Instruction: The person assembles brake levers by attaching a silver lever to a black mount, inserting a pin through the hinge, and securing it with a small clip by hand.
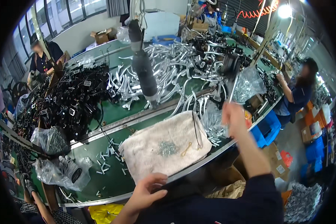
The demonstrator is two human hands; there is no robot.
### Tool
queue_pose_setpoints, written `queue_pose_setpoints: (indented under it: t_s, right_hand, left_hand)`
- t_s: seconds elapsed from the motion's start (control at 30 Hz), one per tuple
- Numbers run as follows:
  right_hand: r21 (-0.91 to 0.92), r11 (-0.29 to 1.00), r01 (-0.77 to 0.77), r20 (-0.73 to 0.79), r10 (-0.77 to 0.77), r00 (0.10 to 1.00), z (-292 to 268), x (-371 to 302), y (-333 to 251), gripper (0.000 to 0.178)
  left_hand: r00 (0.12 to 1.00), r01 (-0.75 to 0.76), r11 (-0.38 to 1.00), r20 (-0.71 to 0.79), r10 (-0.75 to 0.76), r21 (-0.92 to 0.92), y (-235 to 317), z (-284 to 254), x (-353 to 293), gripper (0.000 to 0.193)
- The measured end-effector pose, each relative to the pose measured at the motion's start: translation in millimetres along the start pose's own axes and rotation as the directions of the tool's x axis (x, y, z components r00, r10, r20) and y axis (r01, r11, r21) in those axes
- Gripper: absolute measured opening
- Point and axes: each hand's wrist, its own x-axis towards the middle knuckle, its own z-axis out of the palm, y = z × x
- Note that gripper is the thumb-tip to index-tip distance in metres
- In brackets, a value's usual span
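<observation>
My left hand (150, 189) is at the near edge of a folded white towel (149, 149), fingers and thumb apart, holding nothing. My right hand (235, 117) is raised beyond the towel's right end, blurred by motion and closed around a silver lever (234, 89). A blurred black part (230, 64) shows at the lever's far end. On the towel lie a small heap of tiny metal pins (168, 148), a yellowish loop (186, 148) and a thin black cable (195, 127). A dark power screwdriver (144, 72) hangs above the table.
Silver levers (164, 63) pile up beyond a metal rail (138, 117), with black cabled assemblies (74, 95) at left. Bolts (107, 151) lie scattered left of the towel. A grey glove (70, 168) rests on a plastic bag. Co-workers (46, 56) (300, 87) sit at both sides.
</observation>
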Motion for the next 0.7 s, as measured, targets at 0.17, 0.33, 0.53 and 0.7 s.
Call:
queue_pose_setpoints:
  t_s: [0.17, 0.33, 0.53, 0.7]
  right_hand:
    - [-0.134, 0.99, -0.047, -0.345, -0.002, 0.938, -120, 231, -35, 0.045]
    - [-0.474, 0.872, 0.121, 0.107, -0.079, 0.991, -55, 257, 25, 0.036]
    - [-0.636, 0.596, 0.49, 0.352, -0.341, 0.872, 40, 102, 83, 0.038]
    - [-0.676, 0.595, 0.434, 0.34, -0.271, 0.901, 58, 83, 115, 0.033]
  left_hand:
    - [0.989, -0.14, 0.984, -0.06, 0.134, -0.109, -3, -5, -2, 0.031]
    - [0.99, -0.079, 0.981, -0.129, 0.056, -0.175, -11, -13, -17, 0.026]
    - [0.952, -0.175, 0.98, -0.269, 0.145, -0.091, -7, -40, -30, 0.02]
    - [0.924, -0.245, 0.965, -0.323, 0.205, -0.09, 5, -54, -35, 0.018]
